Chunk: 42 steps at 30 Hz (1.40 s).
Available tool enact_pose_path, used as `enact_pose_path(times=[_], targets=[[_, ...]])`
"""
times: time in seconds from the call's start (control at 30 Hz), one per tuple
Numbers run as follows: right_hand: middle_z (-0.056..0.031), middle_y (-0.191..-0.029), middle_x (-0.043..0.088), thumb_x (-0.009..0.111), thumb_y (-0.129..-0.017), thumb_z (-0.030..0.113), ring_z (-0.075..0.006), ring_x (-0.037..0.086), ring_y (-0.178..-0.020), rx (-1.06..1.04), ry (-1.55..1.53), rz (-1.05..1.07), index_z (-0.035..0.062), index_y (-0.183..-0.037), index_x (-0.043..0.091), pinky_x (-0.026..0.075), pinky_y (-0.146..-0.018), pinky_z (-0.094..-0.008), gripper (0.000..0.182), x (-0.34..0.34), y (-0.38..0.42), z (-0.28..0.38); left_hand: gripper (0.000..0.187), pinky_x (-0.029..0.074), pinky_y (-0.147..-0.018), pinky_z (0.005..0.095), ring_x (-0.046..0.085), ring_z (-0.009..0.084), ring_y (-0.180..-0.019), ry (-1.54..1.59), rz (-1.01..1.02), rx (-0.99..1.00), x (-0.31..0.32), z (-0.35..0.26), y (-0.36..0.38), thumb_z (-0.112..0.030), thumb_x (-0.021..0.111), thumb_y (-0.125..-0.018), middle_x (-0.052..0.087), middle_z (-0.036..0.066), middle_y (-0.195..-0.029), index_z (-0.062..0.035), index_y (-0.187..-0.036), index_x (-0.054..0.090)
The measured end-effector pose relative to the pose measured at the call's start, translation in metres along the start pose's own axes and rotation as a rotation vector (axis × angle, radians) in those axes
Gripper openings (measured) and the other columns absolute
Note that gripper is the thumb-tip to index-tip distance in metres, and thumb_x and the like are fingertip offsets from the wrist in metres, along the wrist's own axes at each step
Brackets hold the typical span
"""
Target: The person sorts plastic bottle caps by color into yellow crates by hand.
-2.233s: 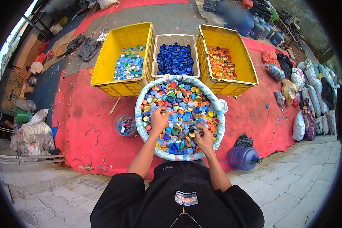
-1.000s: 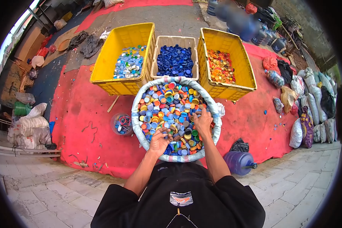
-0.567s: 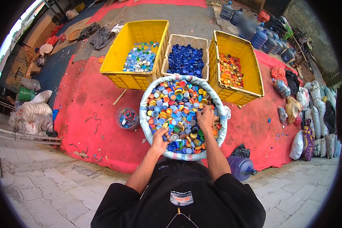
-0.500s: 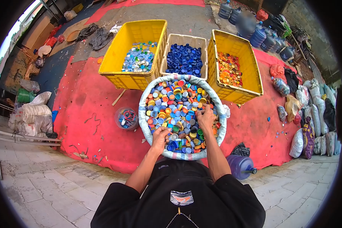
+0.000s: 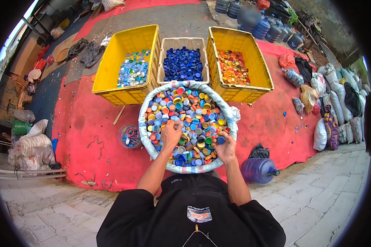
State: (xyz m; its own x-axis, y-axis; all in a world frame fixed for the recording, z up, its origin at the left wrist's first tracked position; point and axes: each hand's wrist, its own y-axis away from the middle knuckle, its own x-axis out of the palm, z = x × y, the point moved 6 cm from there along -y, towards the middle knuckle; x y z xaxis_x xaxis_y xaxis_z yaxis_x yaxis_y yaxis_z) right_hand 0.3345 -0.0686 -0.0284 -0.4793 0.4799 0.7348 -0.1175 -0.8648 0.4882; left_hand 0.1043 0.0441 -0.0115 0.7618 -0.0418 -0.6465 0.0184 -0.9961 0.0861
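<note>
A round tub with a padded cloth rim (image 5: 143, 136) stands right in front of me, heaped with mixed-colour plastic bottle caps (image 5: 189, 117). Over the tub's right side, my right hand (image 5: 226, 150) is turned partly palm up and grips a blue bottle cap (image 5: 221, 140) at its fingers. My left hand (image 5: 171, 133) is over the left-centre of the heap, back upward, its fingers curled together down at the caps. Whatever the left fingertips hold, if anything, is hidden.
Beyond the tub stand a yellow crate (image 5: 105, 78) with light blue, white and green caps, a white crate (image 5: 163, 59) with dark blue caps, and a yellow crate (image 5: 257, 66) with orange, yellow and red caps. A small bucket (image 5: 129, 136) and water jug (image 5: 259, 170) flank the tub.
My right hand has pulled back toward me from the heap and turned over, showing a blue cap. My left hand has moved farther forward into the heap. The view has shifted slightly.
</note>
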Motion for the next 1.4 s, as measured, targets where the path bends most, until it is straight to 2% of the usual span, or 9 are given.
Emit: enact_pose_path(times=[0.03, 0.13, 0.17, 0.43, 0.73, 0.77, 0.97, 1.17, 1.4], targets=[[-0.0061, -0.087, 0.058, 0.057, -0.083, 0.026, -0.0194, 0.055, -0.076, 0.006, 0.014, -0.006, 0.0084, -0.098, 0.056, 0.047, -0.068, -0.0357, 0.023, -0.002, 0.004, -0.003, 0.024, 0.05, -0.065, 0.0437, 0.066, 0.0318, -0.076, -0.095, -0.028, 0.103, 0.001, -0.006, -0.011, -0.026, 0.07, -0.081, 0.067, 0.012, -0.077, -0.0059, -0.092, 0.067], [-0.0035, -0.084, 0.058, 0.059, -0.082, 0.028, -0.0185, 0.056, -0.075, 0.011, 0.076, -0.024, 0.0104, -0.094, 0.058, 0.048, -0.069, -0.0348, 0.021, -0.002, 0.017, -0.01, 0.024, 0.05, -0.066, 0.0472, 0.066, 0.0347, -0.081, -0.249, -0.06, 0.115, 0.007, -0.012, -0.038, -0.023, 0.069, -0.081, 0.066, 0.014, -0.084, -0.0056, -0.097, 0.066], [-0.0032, -0.084, 0.057, 0.059, -0.083, 0.029, -0.018, 0.056, -0.076, 0.006, 0.092, -0.027, 0.0105, -0.095, 0.057, 0.048, -0.069, -0.0344, 0.022, -0.003, 0.02, -0.012, 0.025, 0.051, -0.068, 0.0494, 0.066, 0.0372, -0.082, -0.256, -0.036, 0.167, 0.012, -0.011, -0.045, -0.02, 0.067, -0.081, 0.065, 0.016, -0.096, -0.0056, -0.102, 0.065], [-0.0011, -0.087, 0.057, 0.059, -0.088, 0.029, -0.0147, 0.056, -0.078, 0.015, 0.161, -0.018, 0.0118, -0.101, 0.057, 0.046, -0.07, -0.0316, 0.021, -0.014, 0.033, -0.021, 0.03, 0.05, -0.073, 0.0498, 0.064, 0.0381, -0.089, -0.35, 0.028, 0.247, 0.023, -0.018, -0.064, -0.017, 0.07, -0.079, 0.06, 0.016, -0.111, -0.0062, -0.107, 0.064], [-0.0015, -0.087, 0.057, 0.06, -0.087, 0.027, -0.015, 0.055, -0.079, 0.017, 0.223, -0.036, 0.012, -0.1, 0.056, 0.045, -0.071, -0.0323, 0.02, -0.009, 0.028, -0.025, 0.032, 0.051, -0.074, 0.0475, 0.064, 0.0382, -0.089, -0.221, -0.006, 0.368, 0.03, -0.018, -0.066, -0.014, 0.071, -0.079, 0.064, 0.016, -0.104, -0.0068, -0.109, 0.062], [-0.0016, -0.087, 0.058, 0.06, -0.087, 0.026, -0.015, 0.055, -0.079, 0.027, 0.221, -0.035, 0.0119, -0.1, 0.056, 0.044, -0.071, -0.0323, 0.02, -0.007, 0.028, -0.028, 0.033, 0.051, -0.075, 0.0476, 0.064, 0.0376, -0.089, -0.207, 0.043, 0.24, 0.039, -0.01, -0.071, -0.015, 0.072, -0.078, 0.067, 0.016, -0.098, -0.0072, -0.109, 0.062], [-0.0022, -0.086, 0.058, 0.06, -0.087, 0.024, -0.0152, 0.055, -0.077, 0.05, 0.235, -0.038, 0.0115, -0.1, 0.056, 0.044, -0.069, -0.0317, 0.018, -0.001, 0.027, -0.033, 0.03, 0.05, -0.073, 0.0478, 0.065, 0.0379, -0.088, -0.109, 0.037, 0.169, 0.038, -0.02, -0.073, -0.019, 0.073, -0.079, 0.068, 0.016, -0.095, -0.0035, -0.102, 0.06], [-0.0014, -0.085, 0.058, 0.061, -0.088, 0.023, -0.0153, 0.056, -0.075, 0.061, 0.223, -0.021, 0.0118, -0.1, 0.056, 0.045, -0.068, -0.0308, 0.017, 0.0, 0.028, -0.033, 0.036, 0.05, -0.072, 0.0489, 0.065, 0.0402, -0.084, -0.223, 0.055, 0.12, 0.049, -0.025, -0.082, -0.02, 0.074, -0.078, 0.068, 0.017, -0.089, -0.003, -0.102, 0.053], [-0.0008, -0.085, 0.058, 0.063, -0.086, 0.024, -0.0154, 0.056, -0.077, 0.063, 0.234, -0.027, 0.0124, -0.098, 0.057, 0.046, -0.07, -0.0317, 0.018, 0.0, 0.025, -0.031, 0.035, 0.05, -0.072, 0.0478, 0.066, 0.0361, -0.084, -0.083, 0.006, 0.133, 0.054, -0.008, -0.078, -0.016, 0.072, -0.078, 0.068, 0.015, -0.088, -0.0023, -0.104, 0.052]])
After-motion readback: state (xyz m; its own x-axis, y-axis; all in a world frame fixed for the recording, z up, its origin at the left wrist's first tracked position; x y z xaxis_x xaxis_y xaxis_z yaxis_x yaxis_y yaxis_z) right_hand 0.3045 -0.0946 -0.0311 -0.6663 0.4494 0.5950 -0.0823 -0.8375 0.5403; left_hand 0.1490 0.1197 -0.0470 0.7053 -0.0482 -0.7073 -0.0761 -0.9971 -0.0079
